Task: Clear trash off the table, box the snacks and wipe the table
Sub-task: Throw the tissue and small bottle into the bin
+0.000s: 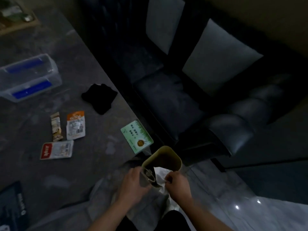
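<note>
A crumpled white tissue (160, 176) hangs at the rim of the small yellow-green waste bin (173, 153), which stands on the floor just off the table's near right corner. The right hand (178, 185) pinches the tissue's edge between thumb and fingertips. The left hand (133, 184) is closed around a clear plastic wrapper (147, 176) held against the bin's near rim. Both pieces look weightless and limp, so a light fingertip pinch is enough; the film is probably slick and may cling to skin when let go.

On the table (100, 155), a green flat pack (136, 136) lies at the right edge, partly overhanging it. Three snack sachets sit toward the middle: an orange-topped one (75, 125), a narrow bar wrapper (56, 126) touching its left side, and a red-and-white one (56, 150) below them. They seem thin and crinkly, best lifted by a sealed edge. A black cloth (99, 97), soft and bunched, lies near the right edge; a clear storage box (30, 77) with blue latches waits at the left edge.
</note>
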`<state>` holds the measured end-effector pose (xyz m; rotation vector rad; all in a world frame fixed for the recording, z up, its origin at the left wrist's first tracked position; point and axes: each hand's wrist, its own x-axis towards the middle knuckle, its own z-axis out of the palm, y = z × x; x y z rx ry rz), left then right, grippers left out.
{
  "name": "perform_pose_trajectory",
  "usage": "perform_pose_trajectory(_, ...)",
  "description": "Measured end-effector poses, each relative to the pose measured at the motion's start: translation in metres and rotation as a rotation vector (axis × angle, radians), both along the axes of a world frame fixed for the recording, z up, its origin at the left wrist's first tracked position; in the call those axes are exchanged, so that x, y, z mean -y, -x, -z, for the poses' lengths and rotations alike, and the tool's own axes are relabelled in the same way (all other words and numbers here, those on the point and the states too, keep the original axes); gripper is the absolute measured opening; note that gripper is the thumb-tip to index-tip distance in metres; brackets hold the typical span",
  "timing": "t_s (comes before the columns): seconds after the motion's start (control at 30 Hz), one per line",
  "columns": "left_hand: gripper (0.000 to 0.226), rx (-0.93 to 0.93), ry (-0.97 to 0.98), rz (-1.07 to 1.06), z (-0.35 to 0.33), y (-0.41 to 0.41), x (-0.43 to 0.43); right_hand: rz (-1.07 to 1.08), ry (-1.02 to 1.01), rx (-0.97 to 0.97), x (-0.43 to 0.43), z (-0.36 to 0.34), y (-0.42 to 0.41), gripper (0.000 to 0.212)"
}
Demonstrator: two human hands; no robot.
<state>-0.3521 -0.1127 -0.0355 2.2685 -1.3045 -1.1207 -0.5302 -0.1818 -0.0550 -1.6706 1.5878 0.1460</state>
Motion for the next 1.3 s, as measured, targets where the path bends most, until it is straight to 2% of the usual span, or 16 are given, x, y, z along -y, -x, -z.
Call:
perform_pose_trajectory(0.07, 0.071, -0.065, -0.062, -0.026, 0.023, 0.018, 0.0, -0.065, -0.063, -0.037, 0.007, 0.02, 0.016, 0.02)
perform_pose_trajectory(0.13, 0.067, -0.052, -0.107, -0.028, 0.049, 0.03, 0.004, -0.083, -0.104, -0.073, 0.015, 0.039, 0.028, 0.022)
perform_pose_trajectory(0.23, 0.063, -0.022, -0.124, -0.044, 0.088, 0.04, 0.016, -0.048, -0.193, -0.114, 0.021, 0.075, 0.042, 0.02)
perform_pose_trajectory(0.37, 0.068, -0.014, -0.199, -0.034, 0.159, 0.044, 0.041, 0.055, -0.263, -0.138, 0.035, 0.144, 0.045, 0.014)
perform_pose_trajectory(0.43, 0.063, 0.0, -0.201, -0.035, 0.17, 0.042, 0.052, 0.061, -0.222, -0.132, 0.041, 0.159, 0.042, 0.016)
perform_pose_trajectory(0.6, 0.046, 0.038, -0.296, -0.01, 0.252, 0.032, 0.072, 0.05, -0.234, -0.157, 0.058, 0.253, 0.023, 0.017)
perform_pose_trajectory(0.77, 0.065, 0.031, -0.315, -0.03, 0.313, 0.034, 0.086, 0.027, -0.26, -0.17, 0.069, 0.322, 0.013, 0.018)
perform_pose_trajectory(1.07, 0.063, 0.086, -0.375, 0.002, 0.371, 0.05, 0.103, 0.037, -0.225, -0.224, 0.083, 0.386, 0.005, 0.01)
perform_pose_trajectory(1.2, 0.072, 0.066, -0.375, -0.008, 0.383, 0.053, 0.102, 0.044, -0.198, -0.198, 0.081, 0.403, 0.009, 0.017)
perform_pose_trajectory(1.3, 0.082, 0.095, -0.376, 0.046, 0.385, 0.053, 0.099, -0.046, -0.138, -0.213, 0.08, 0.403, 0.013, 0.029)
